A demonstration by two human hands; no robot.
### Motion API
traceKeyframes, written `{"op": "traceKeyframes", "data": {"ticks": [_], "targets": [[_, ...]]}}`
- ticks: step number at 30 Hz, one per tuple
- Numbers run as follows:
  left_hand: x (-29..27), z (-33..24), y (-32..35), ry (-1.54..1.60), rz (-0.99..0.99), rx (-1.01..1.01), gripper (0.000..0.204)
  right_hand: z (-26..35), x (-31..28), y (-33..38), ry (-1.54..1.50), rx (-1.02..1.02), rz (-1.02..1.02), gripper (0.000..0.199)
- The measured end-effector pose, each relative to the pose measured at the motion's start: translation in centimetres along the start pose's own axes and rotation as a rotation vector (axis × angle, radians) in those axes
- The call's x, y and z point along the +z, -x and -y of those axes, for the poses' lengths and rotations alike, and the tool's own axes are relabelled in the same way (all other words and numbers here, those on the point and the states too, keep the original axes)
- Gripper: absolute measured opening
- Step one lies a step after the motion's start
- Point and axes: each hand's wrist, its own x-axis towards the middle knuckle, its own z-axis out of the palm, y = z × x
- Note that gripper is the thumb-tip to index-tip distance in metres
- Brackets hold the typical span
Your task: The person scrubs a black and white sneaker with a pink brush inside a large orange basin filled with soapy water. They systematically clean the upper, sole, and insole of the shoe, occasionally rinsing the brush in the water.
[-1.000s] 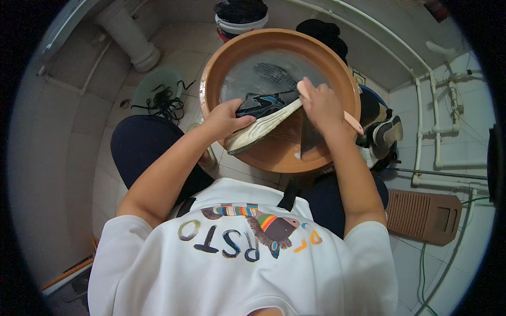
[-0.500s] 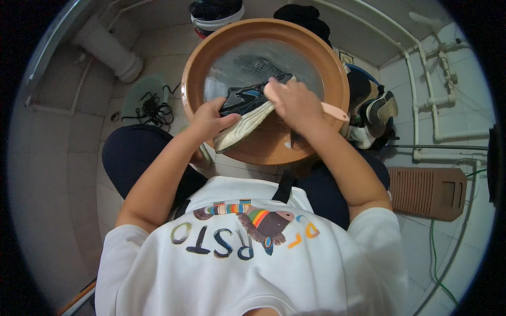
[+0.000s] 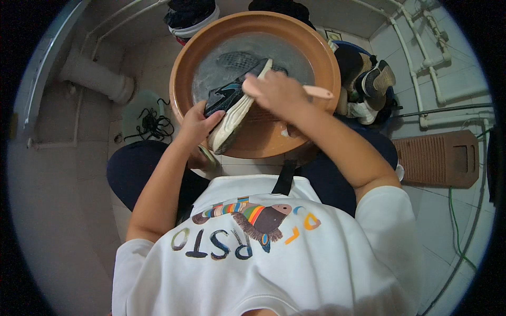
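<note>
A dark sneaker (image 3: 235, 119) with a thick white sole is held tilted on its side over a round orange-brown basin (image 3: 180, 71). My left hand (image 3: 196, 125) is closed around the shoe's near end. Against the sole's upper edge, my right hand (image 3: 278, 96) grips a scrubbing brush, whose pale pink handle (image 3: 319, 92) sticks out to the right; its bristles are hidden. Cloudy water (image 3: 284, 51) lies in the basin, with another dark mesh shoe (image 3: 235, 60) partly under it beyond the held one.
Several shoes (image 3: 375, 81) are piled in a blue-rimmed tub right of the basin. A brown washboard (image 3: 437, 159) lies on the tiles farther right. Black laces (image 3: 154, 125) hang over a pale basin at left. A white bucket (image 3: 196, 26) with dark cloth stands behind; pipes (image 3: 412, 79) run along the walls.
The sneaker has turned to stand more upright, its far end swinging left. My right hand with the brush has shifted left along the sole. The whole view has moved slightly.
</note>
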Motion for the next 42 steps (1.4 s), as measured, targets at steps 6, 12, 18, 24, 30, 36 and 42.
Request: {"op": "traceKeyframes", "data": {"ticks": [6,12,18,24,30,36,42], "targets": [[0.3,1.3,-0.6,-0.04,-0.004,0.043,0.027,0.6,-1.2,-0.8,-0.066,0.085,0.286,0.048],[0.2,1.1,-0.8,-0.186,-0.016,0.094,0.028,-0.8,-1.5,-0.7,0.073,0.128,0.136,0.049],[0.2,1.4,-1.1,-0.416,-0.044,0.162,0.03,1.9,-1.4,1.4,-0.008,-0.055,0.202,0.052],[0.2,1.9,-1.4,-0.388,-0.064,0.167,0.033,0.5,-1.7,0.0,0.018,0.205,0.216,0.053],[0.1,0.9,-1.4,-0.336,-0.004,0.153,0.033,1.0,0.0,0.7,-0.143,0.163,0.153,0.054],[0.3,1.3,-1.7,-0.302,0.058,0.162,0.031,1.3,1.0,0.0,-0.525,0.492,0.181,0.109],[0.7,0.8,-1.3,-0.185,0.054,0.071,0.032,-1.0,3.9,-1.4,-0.867,0.683,0.172,0.113]]}}
